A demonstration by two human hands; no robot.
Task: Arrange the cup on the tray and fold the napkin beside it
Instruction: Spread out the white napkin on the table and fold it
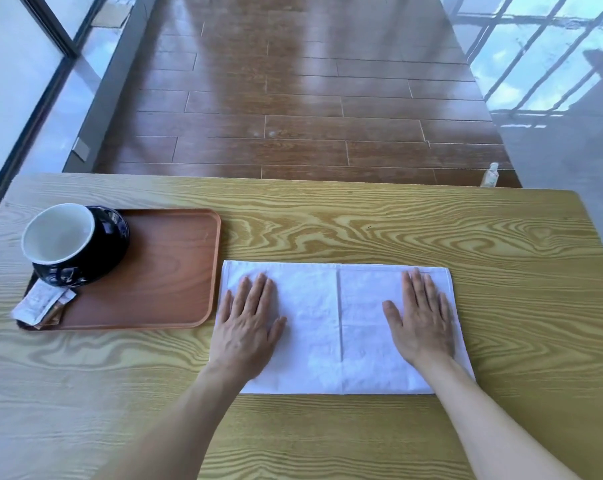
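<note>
A dark blue cup (85, 247) with a white inside stands on the left part of the brown tray (175, 271). Right of the tray, touching its edge, a white napkin (334, 323) lies flat on the wooden table as a wide rectangle with a vertical crease down its middle. My left hand (248, 323) rests palm down on the napkin's left half, fingers spread. My right hand (421, 317) lies flat on the right half in the same way. Neither hand grips anything.
Small paper sachets (40, 304) lie at the tray's near left corner, partly over its rim. The table (431, 233) ends just beyond the tray; a brown plank floor lies past it. A small bottle (490, 174) stands on the floor at the far right.
</note>
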